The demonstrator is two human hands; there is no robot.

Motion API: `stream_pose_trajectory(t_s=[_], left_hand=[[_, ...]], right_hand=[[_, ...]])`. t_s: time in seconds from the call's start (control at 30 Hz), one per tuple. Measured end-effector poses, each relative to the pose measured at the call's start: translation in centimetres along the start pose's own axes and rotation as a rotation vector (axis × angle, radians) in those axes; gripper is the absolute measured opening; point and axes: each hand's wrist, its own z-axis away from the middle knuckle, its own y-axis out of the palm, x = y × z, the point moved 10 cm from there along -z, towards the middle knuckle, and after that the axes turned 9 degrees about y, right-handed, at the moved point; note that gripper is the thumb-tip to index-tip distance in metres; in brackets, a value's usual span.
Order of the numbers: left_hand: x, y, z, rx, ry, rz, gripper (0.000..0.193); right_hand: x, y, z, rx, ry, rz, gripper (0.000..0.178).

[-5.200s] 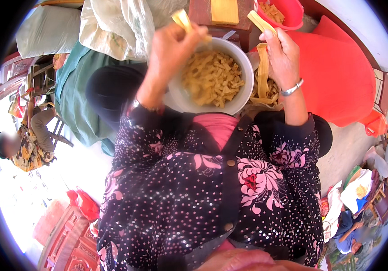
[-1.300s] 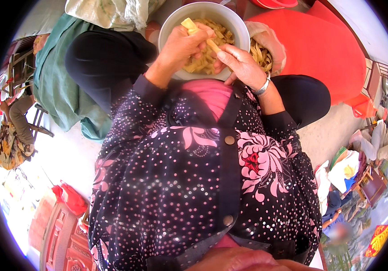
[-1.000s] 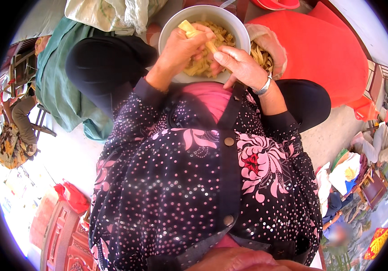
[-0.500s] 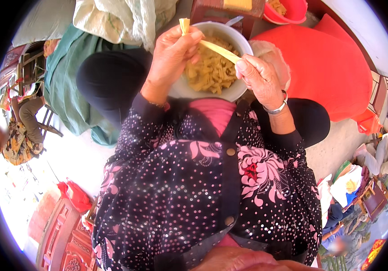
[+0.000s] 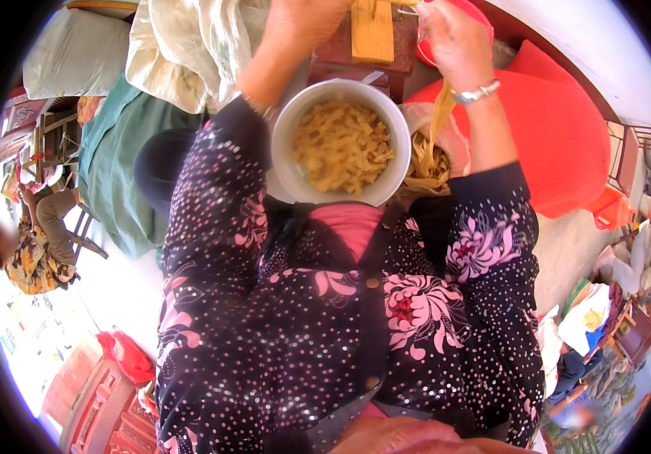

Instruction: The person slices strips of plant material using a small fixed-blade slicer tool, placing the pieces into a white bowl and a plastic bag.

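My left hand (image 5: 312, 17) is at the top edge beside a yellow wooden block (image 5: 373, 36); its fingers are cut off by the frame. Across the block my right hand (image 5: 456, 39) is closed, with pale yellow strip material at its fingertips, partly out of frame. A longer flat yellow strip (image 5: 440, 117) hangs beside my right wrist, down to a bag of similar strips (image 5: 425, 168). Below my hands a white pot (image 5: 285, 168) holds many short cut yellow pieces (image 5: 348, 144). A thin shiny bit near my right fingertips is too small to name.
The block lies on a reddish-brown stool (image 5: 331, 68). A red basin (image 5: 481, 9) is partly behind my right hand. Red cloth (image 5: 541, 144) spreads at right, a green cloth (image 5: 117, 166) at left, with a whitish sack (image 5: 185, 57) above it. Another person (image 5: 38, 242) sits at far left.
Both hands have moved up and away from above the pot to the block. The strip stretched between them has gone from over the pot, which now shows fully.
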Motion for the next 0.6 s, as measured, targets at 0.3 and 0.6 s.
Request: stream_pose_trajectory(t_s=[0.3,0.6], left_hand=[[1.9,-2.8,9.6,0.114,-0.392,-0.097,0.024],[7.5,3.0,25.5,0.389,-0.788,0.23,0.039]], right_hand=[[-6.4,3.3,10.4,0.274,0.479,-0.623,0.03],[4.7,7.2,15.8,0.474,0.249,-0.651,0.021]])
